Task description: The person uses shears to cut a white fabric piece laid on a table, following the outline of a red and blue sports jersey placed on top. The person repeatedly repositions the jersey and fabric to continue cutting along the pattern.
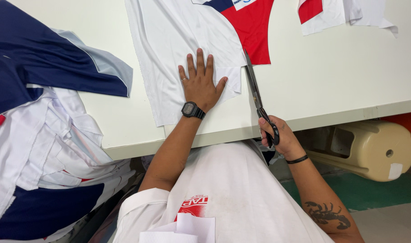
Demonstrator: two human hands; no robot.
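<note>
white fabric (169, 54) under flat, spread left hand (201, 83), right hand (277, 135) fingers gripping black scissors (257, 96)

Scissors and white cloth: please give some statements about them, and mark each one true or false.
1. The right hand holds the scissors. True.
2. The left hand lies flat on the white cloth. True.
3. The scissors are lying on the floor. False: they are over the table, blades at the cloth's edge.
4. The left hand is lifting the cloth. False: it presses the cloth down.
5. A watch is on the left wrist. True.
</note>
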